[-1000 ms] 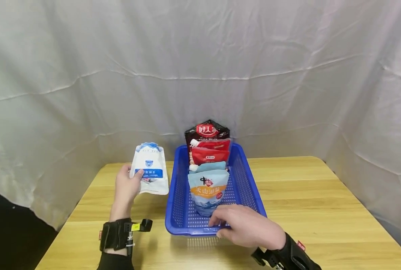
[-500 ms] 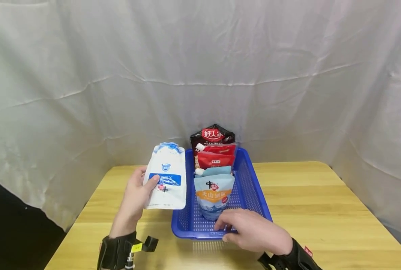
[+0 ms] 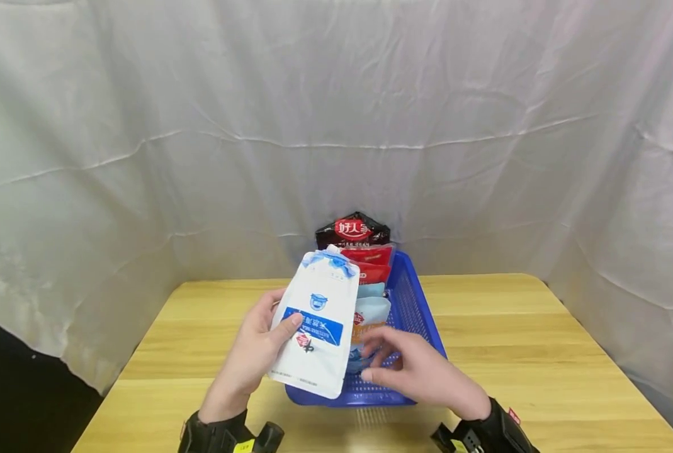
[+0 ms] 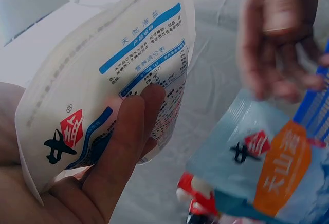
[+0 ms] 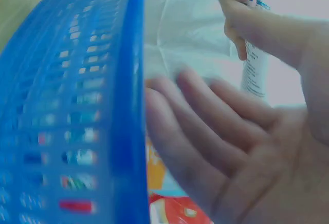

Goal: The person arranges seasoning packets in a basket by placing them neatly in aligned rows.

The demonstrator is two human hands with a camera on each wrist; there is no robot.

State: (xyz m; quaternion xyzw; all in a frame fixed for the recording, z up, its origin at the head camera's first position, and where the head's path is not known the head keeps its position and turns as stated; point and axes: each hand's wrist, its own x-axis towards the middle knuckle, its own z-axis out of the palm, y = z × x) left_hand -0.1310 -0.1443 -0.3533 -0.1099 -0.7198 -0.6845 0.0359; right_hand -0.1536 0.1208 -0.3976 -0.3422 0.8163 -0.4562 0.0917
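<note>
My left hand grips a white salt pouch with blue print, thumb on its front and fingers behind. The pouch is held tilted over the left side of the blue basket. Its back, with the printed table, faces the left wrist view. My right hand hovers over the basket's front right part, fingers loosely bent with nothing between them. Just beyond those fingers stands a light blue salt pouch with an orange band, partly hidden by the white pouch.
Behind the light blue pouch, the basket holds another blue pouch, red pouches and a tall black packet at the back. The wooden table extends on both sides. A grey curtain hangs behind it.
My left hand has brought the white salt pouch from the table on the left, rightward and nearer, over the basket. My right hand has lifted from the basket's front rim, its fingers spreading.
</note>
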